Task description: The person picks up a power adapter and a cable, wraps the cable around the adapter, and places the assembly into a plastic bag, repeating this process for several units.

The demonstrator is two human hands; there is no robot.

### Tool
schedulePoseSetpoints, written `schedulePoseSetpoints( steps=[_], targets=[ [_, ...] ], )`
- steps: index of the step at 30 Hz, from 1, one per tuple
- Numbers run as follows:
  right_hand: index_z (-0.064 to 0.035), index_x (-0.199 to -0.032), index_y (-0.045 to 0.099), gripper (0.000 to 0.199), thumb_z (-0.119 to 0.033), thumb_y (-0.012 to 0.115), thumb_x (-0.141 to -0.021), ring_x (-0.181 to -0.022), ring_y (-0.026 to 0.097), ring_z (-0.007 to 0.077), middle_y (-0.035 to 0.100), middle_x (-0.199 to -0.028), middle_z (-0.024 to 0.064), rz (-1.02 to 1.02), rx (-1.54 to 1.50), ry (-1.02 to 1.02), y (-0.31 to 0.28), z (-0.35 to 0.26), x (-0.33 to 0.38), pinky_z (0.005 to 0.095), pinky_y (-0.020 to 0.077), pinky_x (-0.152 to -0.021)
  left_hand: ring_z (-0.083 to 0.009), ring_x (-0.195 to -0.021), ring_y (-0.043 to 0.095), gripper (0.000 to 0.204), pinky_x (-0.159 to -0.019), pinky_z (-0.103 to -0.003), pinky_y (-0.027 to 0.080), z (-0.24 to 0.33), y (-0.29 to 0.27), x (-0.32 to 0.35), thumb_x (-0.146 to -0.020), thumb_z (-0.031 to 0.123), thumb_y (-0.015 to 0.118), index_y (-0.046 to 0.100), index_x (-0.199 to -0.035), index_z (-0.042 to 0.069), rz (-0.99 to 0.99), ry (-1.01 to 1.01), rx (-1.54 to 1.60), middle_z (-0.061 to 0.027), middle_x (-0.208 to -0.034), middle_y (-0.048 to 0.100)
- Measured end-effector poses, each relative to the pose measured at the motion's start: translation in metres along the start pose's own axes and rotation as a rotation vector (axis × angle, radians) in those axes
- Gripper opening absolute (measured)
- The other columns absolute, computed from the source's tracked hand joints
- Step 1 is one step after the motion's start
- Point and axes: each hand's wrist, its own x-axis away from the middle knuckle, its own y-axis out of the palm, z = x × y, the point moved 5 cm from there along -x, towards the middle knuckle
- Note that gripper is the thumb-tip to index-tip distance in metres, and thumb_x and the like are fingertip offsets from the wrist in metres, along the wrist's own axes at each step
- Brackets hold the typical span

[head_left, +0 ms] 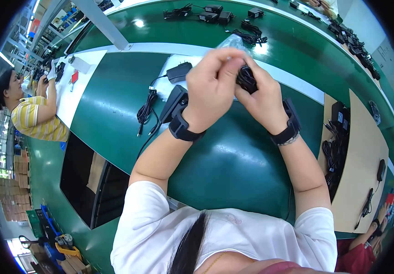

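Note:
Both hands are raised close together over the green table [233,155]. My right hand [266,96] is closed around a coiled black cable [246,80], its thumb and fingers on either side of the bundle. My left hand [211,86] is closed beside the coil, fingertips pinched at its upper end and slightly blurred. Whatever is between those fingertips is too small to make out. Left of my left hand, a black power adapter [178,72] lies partly on a white sheet [175,60]. Its cable [147,107] is bundled on the table nearby.
An open cardboard box [359,169] with several black adapters and cables stands at the right. Across the far green surface lie more adapters [224,17] and a clear plastic bag [232,42]. A black bin [80,178] is at lower left; a co-worker [34,114] sits beyond.

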Motion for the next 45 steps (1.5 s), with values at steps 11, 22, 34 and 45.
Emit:
schedulePoseSetpoints(
  steps=[11,22,34,45],
  targets=[
    [0.0010,-0.091,0.059,0.019,-0.005,0.064,-0.074,-0.069,0.058,0.0097,0.062,-0.084,0.0042,-0.169,-0.966,0.860,-0.010,0.041,-0.007,0.0236,0.0461,-0.062,-0.0258,-0.062,0.056,0.012,-0.055,-0.032,0.045,-0.005,0.034,0.023,-0.071,-0.001,0.063,0.060,-0.082,0.004,-0.517,0.435,-0.511,-0.0081,-0.073,0.061],
    [0.0002,-0.093,0.059,0.022,-0.002,0.066,-0.072,-0.071,0.058,0.0106,0.062,-0.085,0.0038,-0.113,-1.102,0.762,-0.007,0.026,-0.031,0.0234,0.0459,-0.064,-0.0261,-0.062,0.054,0.016,-0.055,-0.034,0.045,0.021,0.030,0.016,-0.072,-0.002,0.061,0.059,-0.087,0.005,-0.441,0.568,-0.509,-0.0094,-0.068,0.055],
    [-0.0011,-0.100,0.057,0.023,-0.004,0.062,-0.077,-0.072,0.054,0.0053,0.061,-0.087,0.0002,-0.194,-0.844,0.765,0.005,0.037,-0.032,0.0200,0.0419,-0.061,-0.0279,-0.064,0.055,0.016,-0.056,-0.037,0.045,0.007,0.022,0.006,-0.074,-0.001,0.057,0.051,-0.088,0.005,-0.556,0.426,-0.575,-0.0108,-0.069,0.053],
    [-0.0017,-0.105,0.055,0.026,-0.002,0.060,-0.079,-0.084,0.059,0.0143,0.061,-0.095,0.0063,0.069,-1.463,0.759,0.016,0.023,-0.027,0.0275,0.0479,-0.075,-0.0256,-0.061,0.054,0.014,-0.053,-0.033,0.044,0.024,0.029,0.005,-0.066,-0.005,0.058,0.053,-0.073,0.006,-0.529,0.475,-0.443,-0.0078,-0.066,0.054]
  ],
)
